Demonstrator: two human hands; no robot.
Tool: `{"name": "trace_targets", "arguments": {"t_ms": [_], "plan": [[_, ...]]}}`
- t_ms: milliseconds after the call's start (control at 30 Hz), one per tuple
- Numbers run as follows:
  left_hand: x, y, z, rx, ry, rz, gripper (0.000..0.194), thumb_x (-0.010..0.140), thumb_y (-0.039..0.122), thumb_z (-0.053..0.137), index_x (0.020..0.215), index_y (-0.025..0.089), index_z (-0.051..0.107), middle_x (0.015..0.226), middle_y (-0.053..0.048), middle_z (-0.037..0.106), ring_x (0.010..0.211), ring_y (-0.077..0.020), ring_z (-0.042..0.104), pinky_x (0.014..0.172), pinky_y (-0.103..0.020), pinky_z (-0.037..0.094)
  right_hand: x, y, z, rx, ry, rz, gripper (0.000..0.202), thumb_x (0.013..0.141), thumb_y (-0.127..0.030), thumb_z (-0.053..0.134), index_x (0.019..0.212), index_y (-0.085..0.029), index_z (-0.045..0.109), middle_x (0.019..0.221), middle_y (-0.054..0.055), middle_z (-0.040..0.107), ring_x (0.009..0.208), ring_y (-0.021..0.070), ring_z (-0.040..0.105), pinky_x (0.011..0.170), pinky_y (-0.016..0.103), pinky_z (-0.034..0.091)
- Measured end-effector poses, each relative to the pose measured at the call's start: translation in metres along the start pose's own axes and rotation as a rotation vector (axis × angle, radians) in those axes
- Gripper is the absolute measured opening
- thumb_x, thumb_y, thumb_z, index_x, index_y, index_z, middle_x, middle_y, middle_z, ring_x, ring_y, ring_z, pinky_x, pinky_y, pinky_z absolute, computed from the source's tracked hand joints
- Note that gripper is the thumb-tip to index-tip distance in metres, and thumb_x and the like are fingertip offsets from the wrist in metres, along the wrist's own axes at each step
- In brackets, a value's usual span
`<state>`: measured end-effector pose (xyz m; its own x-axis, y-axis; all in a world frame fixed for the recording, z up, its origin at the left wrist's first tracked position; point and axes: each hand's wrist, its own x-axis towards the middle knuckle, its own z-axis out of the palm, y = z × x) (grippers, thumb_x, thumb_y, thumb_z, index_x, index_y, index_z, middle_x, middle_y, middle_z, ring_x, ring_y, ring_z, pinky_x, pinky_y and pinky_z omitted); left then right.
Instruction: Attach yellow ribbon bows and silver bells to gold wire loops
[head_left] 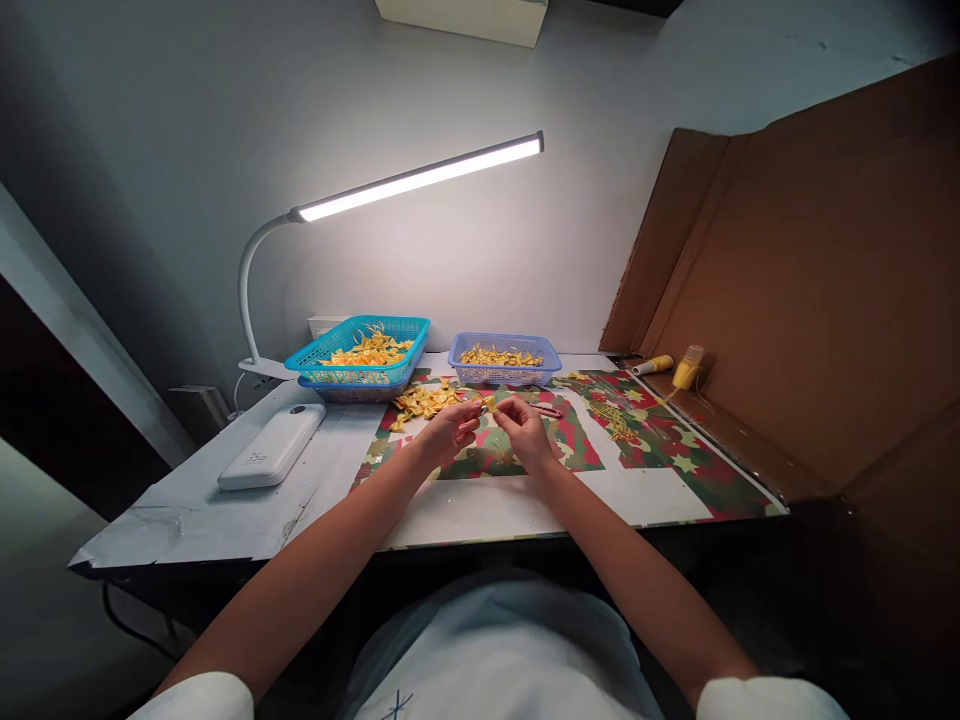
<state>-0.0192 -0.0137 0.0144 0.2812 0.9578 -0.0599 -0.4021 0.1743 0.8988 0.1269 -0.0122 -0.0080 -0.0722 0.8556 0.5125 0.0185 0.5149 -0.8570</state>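
Observation:
My left hand [453,430] and my right hand [523,430] meet above the camouflage-patterned mat, their fingertips almost touching. Between the fingertips of my right hand is a small yellow ribbon bow [490,404]. My left hand is closed in a pinch beside it, on something small and greyish that I cannot make out. A loose pile of yellow ribbon bows [424,401] lies just beyond my left hand. Past my right fingers, a thin red-handled tool [547,411] rests on the mat, partly hidden.
A turquoise basket [311,371] of yellow ribbon pieces sits stacked at back left. Behind my hands stands a purple basket [506,375] with gold ties. Gold cords [616,422], a yellow bottle [686,370], a white power bank [271,447], a lamp [420,180] and a cardboard wall [810,280] surround the workspace.

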Motion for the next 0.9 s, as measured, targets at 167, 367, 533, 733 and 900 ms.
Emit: {"name": "trace_targets", "arguments": {"t_ms": [167,367,533,733,900], "plan": [[0.001,-0.001,-0.002,0.009,0.002,0.003,0.032,0.054,0.03,0.081,0.065,0.017,0.053,0.055,0.008,0.041,0.043,-0.0031,0.026,0.04,-0.018,0.019,0.001,0.002,0.003,0.096,-0.007,0.084,0.028,0.07,-0.048,0.06,0.068,-0.021,0.054,0.062,-0.002,0.05,0.058,0.0125,0.045,0.056,0.026,0.04],[0.002,-0.001,-0.003,0.059,0.015,0.037,0.037,0.051,0.033,0.084,0.066,0.016,0.055,0.055,0.009,0.039,0.044,-0.0032,0.027,0.043,-0.02,0.018,0.001,0.003,0.003,0.079,0.005,0.104,0.028,0.069,-0.048,0.06,0.067,-0.021,0.053,0.061,-0.002,0.05,0.055,0.012,0.044,0.053,0.026,0.04],[0.004,-0.002,-0.005,0.105,0.044,0.081,0.04,0.05,0.036,0.085,0.065,0.017,0.053,0.052,0.01,0.037,0.043,-0.0029,0.025,0.044,-0.02,0.018,0.0,-0.005,-0.003,-0.041,0.026,0.043,0.02,0.072,-0.039,0.057,0.066,-0.021,0.053,0.061,-0.001,0.051,0.057,0.0131,0.045,0.053,0.026,0.038],[0.005,-0.001,-0.005,0.157,0.083,0.102,0.043,0.045,0.036,0.087,0.064,0.017,0.053,0.051,0.01,0.038,0.044,-0.0033,0.027,0.045,-0.02,0.018,-0.005,-0.017,-0.011,-0.221,0.042,-0.065,0.012,0.075,-0.026,0.052,0.064,-0.021,0.052,0.058,-0.002,0.049,0.055,0.013,0.042,0.054,0.026,0.035],[0.005,-0.001,-0.006,0.194,0.083,0.108,0.038,0.046,0.036,0.085,0.062,0.016,0.057,0.05,0.009,0.037,0.044,-0.0035,0.027,0.046,-0.021,0.017,-0.004,-0.018,-0.014,-0.312,0.019,-0.159,0.013,0.077,-0.022,0.049,0.064,-0.02,0.051,0.059,-0.002,0.049,0.056,0.0132,0.043,0.055,0.027,0.036]]}}
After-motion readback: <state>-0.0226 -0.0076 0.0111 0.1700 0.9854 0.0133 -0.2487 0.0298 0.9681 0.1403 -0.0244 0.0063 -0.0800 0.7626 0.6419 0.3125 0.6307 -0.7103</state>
